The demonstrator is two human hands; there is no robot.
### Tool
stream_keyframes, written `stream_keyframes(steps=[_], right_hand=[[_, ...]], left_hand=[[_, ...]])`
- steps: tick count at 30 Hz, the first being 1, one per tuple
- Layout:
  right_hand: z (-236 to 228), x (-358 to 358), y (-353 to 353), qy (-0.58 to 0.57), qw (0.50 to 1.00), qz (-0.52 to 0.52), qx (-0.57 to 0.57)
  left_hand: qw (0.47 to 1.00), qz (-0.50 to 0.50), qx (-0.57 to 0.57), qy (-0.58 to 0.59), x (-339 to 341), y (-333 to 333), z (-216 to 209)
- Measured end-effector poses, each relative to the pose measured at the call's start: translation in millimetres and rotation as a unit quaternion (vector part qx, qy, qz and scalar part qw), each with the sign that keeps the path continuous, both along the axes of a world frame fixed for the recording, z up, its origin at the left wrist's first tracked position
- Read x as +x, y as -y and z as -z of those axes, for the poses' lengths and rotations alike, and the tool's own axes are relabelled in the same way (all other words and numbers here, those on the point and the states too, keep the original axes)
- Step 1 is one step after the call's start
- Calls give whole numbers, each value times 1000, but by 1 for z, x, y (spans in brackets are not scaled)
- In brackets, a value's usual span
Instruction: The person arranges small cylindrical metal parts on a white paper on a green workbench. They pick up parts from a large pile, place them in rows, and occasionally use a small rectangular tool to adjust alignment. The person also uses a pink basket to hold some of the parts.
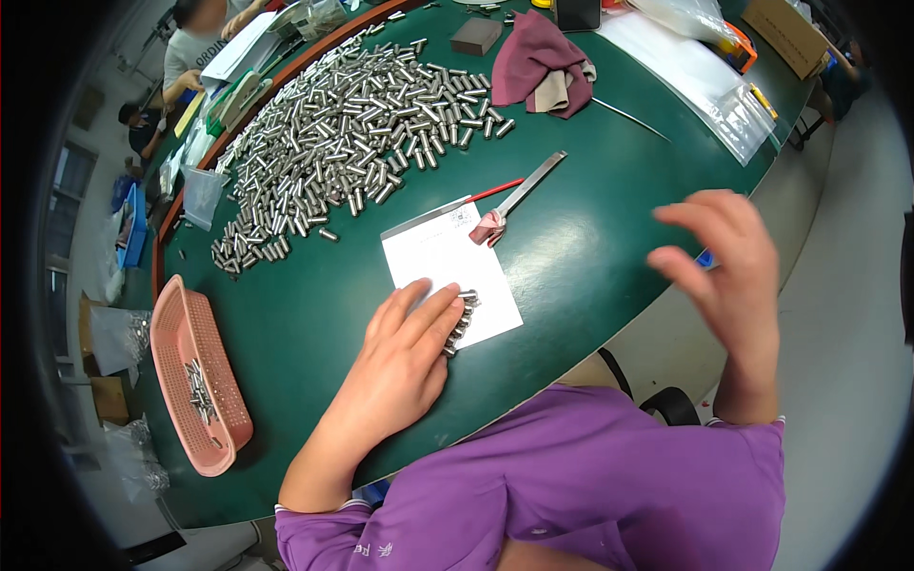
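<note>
A short row of small steel pins [463, 322] lies on a white paper sheet [438, 257] near the front edge of the green bench [571, 228]. The left hand [405, 357] rests flat, palm down, on the lower corner of that sheet, its fingertips touching the pins; its grip is spread apart and clamps nothing. The right hand [728, 276] is raised off to the right over the bench's edge, blurred, fingers loosely curled and apart, its grip holding nothing.

Just above the sheet's upper corner lies a flat metal bar [528, 181] with a pinkish wrap at its lower end, and a thin red stick [495, 189] lies beside it. Farther back and to the left, a large heap of the same steel pins [352, 133] spreads across the bench. A maroon cloth [538, 57] sits bunched behind it, with a dark block [475, 35] just to its left. Clear plastic bags [705, 81] lie at the far right. At the left edge, a pink plastic basket [171, 324] holds a few pins. Another person [195, 43] sits at the far left corner.
</note>
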State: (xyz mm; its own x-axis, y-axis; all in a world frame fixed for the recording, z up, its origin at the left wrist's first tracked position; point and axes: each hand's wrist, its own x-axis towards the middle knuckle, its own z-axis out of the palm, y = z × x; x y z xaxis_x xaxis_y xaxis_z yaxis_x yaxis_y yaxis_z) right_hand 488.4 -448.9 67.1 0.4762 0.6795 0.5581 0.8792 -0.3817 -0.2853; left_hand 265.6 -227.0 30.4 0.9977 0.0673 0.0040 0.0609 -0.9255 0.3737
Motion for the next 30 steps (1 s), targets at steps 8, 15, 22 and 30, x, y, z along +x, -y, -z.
stream_keyframes(steps=[8, 15, 22, 30], right_hand=[[67, -41, -75, -36, 956, -282, -74], [58, -26, -89, -25, 965, -252, -70], [72, 10, -108, 16, 958, -279, -69], [56, 14, -119, -14, 946, -310, 90]], left_hand=[[997, -78, 11, 15, 3, 15, 5], [989, -139, -2, 47, 4, 19, 11], [982, -156, -48, 94, 16, -1, 11], [976, -183, -58, 106, 31, -17, 17]])
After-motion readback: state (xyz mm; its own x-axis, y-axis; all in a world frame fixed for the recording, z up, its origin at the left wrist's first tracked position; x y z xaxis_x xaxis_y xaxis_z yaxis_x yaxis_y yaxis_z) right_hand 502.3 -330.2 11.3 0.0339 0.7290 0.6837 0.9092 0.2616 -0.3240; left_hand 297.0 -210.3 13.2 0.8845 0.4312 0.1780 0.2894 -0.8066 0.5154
